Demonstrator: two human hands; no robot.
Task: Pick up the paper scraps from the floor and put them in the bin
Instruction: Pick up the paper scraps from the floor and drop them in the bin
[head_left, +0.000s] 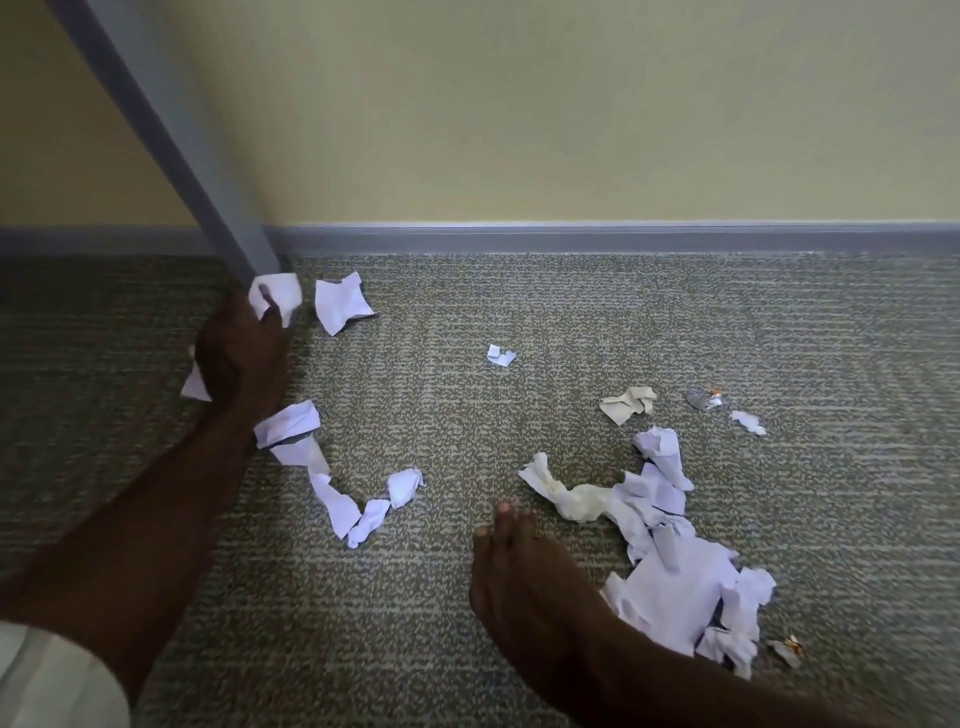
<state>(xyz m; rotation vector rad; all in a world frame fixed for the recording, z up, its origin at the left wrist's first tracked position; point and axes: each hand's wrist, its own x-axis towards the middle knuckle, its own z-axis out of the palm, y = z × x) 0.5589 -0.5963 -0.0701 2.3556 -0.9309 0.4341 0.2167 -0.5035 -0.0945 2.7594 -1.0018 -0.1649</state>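
White paper scraps lie scattered over the carpet. My left hand (241, 353) is at the far left, its fingers closed on a crumpled white scrap (278, 293) at the foot of a grey leg. Another scrap (340, 306) lies just right of it, and more scraps (332, 493) trail below my left wrist. My right hand (524, 582) hovers low over the carpet, fingers together and holding nothing, beside a large heap of scraps (675, 582). A small scrap (500, 355) sits alone in the middle. No bin is in view.
A grey furniture leg (171, 145) slants down to the carpet at the left. A grey skirting board (623, 240) runs under the yellow wall. A beige scrap (628, 402) and a foil wrapper (704, 399) lie at the right.
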